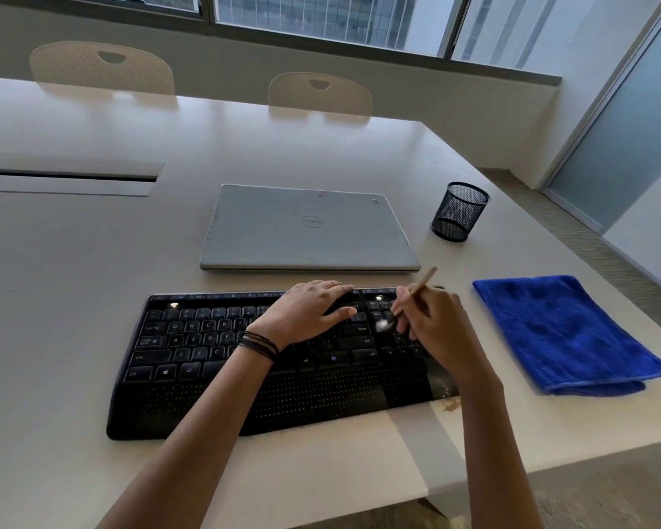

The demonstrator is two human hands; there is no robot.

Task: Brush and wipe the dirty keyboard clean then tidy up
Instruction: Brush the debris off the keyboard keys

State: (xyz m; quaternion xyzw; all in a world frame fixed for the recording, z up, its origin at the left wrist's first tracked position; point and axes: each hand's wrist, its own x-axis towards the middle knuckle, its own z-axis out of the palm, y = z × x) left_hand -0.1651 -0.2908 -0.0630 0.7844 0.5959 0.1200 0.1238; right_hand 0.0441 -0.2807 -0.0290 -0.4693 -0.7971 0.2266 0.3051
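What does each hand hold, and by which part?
The right hand grips the brush by its handle. The left hand holds nothing; it rests flat on the keyboard.

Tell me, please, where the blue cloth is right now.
In the head view, the blue cloth lies folded on the table, right of the keyboard.
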